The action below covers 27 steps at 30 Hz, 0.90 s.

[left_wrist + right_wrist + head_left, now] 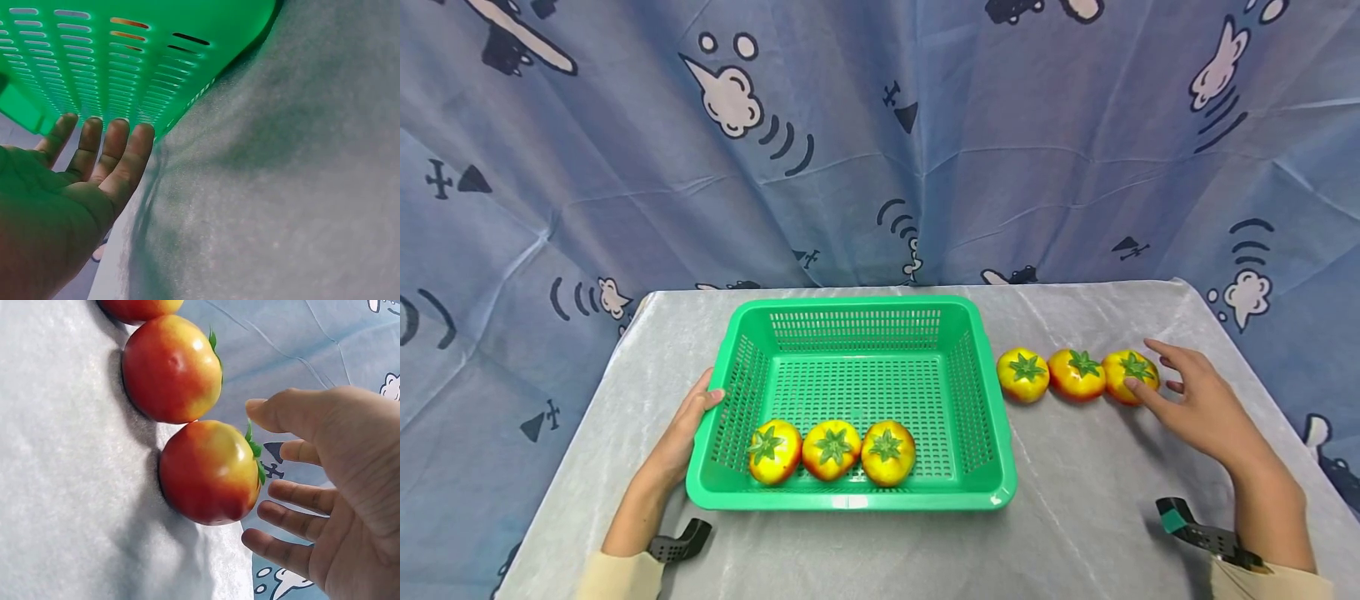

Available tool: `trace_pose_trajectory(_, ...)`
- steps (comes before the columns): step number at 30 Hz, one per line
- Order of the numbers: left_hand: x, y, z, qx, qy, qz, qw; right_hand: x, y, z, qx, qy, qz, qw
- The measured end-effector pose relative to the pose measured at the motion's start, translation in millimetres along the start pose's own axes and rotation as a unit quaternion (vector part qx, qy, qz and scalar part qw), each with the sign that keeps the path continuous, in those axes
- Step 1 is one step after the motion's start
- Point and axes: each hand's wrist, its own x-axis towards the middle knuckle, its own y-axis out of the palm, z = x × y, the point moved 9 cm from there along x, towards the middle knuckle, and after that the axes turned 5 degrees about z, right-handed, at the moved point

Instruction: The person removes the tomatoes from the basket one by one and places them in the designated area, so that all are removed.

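Note:
A green plastic basket [850, 500] stands on the table, with three yellow-red tomatoes [827, 450] in a row along its near side. My left hand [681, 433] grips the basket's left rim, thumb over the edge; in the left wrist view the fingers [115, 153] lie against the outer slotted wall. Right of the basket three more tomatoes sit in a row: a left one [1023, 375], a middle one [1077, 374] and a right one [1123, 375]. Around the right tomato [209, 472] my right hand [1198, 404] hovers with thumb and fingers spread, a gap showing in the right wrist view.
A grey-white cloth [955, 554] covers the table. Behind it hangs a blue patterned curtain [850, 167]. Each wrist wears a dark band, the left band [679, 542] close to the basket's near left corner and the right band [1206, 533] above the cloth.

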Motion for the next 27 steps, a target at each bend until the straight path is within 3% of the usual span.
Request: trace_pose_trajectory(27,0.4,0.2,4.5,-0.007,0.008,0.001,0.9999,-7.6,-13.4,26.4,-0.003,-0.017,-0.022,0.9996)
